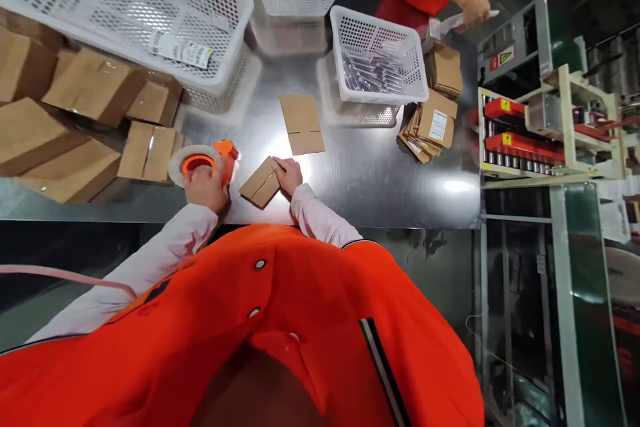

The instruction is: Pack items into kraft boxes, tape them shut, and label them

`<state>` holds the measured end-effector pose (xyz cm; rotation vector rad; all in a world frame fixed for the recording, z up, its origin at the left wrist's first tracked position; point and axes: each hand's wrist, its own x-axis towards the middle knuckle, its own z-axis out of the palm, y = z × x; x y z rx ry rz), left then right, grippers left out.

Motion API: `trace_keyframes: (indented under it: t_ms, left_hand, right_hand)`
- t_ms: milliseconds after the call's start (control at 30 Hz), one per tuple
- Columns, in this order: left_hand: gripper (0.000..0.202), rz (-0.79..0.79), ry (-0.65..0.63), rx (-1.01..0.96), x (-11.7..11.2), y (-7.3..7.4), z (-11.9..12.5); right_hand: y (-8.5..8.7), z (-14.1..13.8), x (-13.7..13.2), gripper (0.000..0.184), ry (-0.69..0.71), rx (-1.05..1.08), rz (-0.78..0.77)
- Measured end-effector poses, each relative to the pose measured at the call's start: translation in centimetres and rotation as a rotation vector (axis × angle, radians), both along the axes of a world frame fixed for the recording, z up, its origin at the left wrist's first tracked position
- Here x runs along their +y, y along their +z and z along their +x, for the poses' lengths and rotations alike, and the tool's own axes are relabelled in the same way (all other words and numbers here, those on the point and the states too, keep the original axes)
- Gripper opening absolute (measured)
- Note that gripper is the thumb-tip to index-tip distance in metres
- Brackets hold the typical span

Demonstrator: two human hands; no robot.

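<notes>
Well right of held carton (259, 184), unreadable label (439, 125)

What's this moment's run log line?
left hand: holds orange tape dispenser; right hand: holds small brown cardboard box; beyond: flat brown cardboard piece, silver metal table

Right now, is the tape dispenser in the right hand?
No, the left hand grips the tape dispenser, while the right hand holds the small brown box.
</notes>
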<state>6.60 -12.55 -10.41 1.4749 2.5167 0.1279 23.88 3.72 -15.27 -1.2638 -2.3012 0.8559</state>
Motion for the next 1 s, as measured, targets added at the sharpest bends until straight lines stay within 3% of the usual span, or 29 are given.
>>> trace_keyframes:
  t_ms: [167, 300, 433, 533, 633, 867, 1000]
  left_hand:
    - [0.067, -0.010, -0.074, -0.055, -1.1, 2.7, 2.2]
    - [0.106, -0.041, -0.062, -0.064, -0.4, 4.2, 5.8]
    - [0.105, -0.055, -0.018, -0.033, 1.2, 4.3, 8.3]
    - [0.107, -0.050, -0.030, -0.031, 1.8, 4.2, 8.5]
    - [0.115, -0.035, 0.043, -0.089, 2.0, 4.1, 8.2]
    - [0.111, -0.052, -0.016, -0.056, 2.7, 5.2, 7.9]
    - [0.113, -0.084, 0.037, -0.052, 2.9, 5.3, 7.4]
  right_hand:
    - [-0.6, -0.6, -0.8, 0.032, -0.046, -0.043, 0.039]
    - [-0.9, -1.1, -1.2, 0.034, -0.073, -0.081, 0.072]
    - [-0.7, -1.2, -1.1, 0.036, -0.071, -0.119, 0.069]
    - [-0.3, -1.1, -1.3, 0.037, -0.074, -0.138, 0.057]
    - [-0.2, -1.0, -1.8, 0.036, -0.115, -0.134, 0.059]
    - [-1.4, -1.1, -2.5, 0.033, -0.205, -0.108, 0.059]
    - [-1.9, -1.2, -2.6, 0.030, -0.237, -0.044, 0.055]
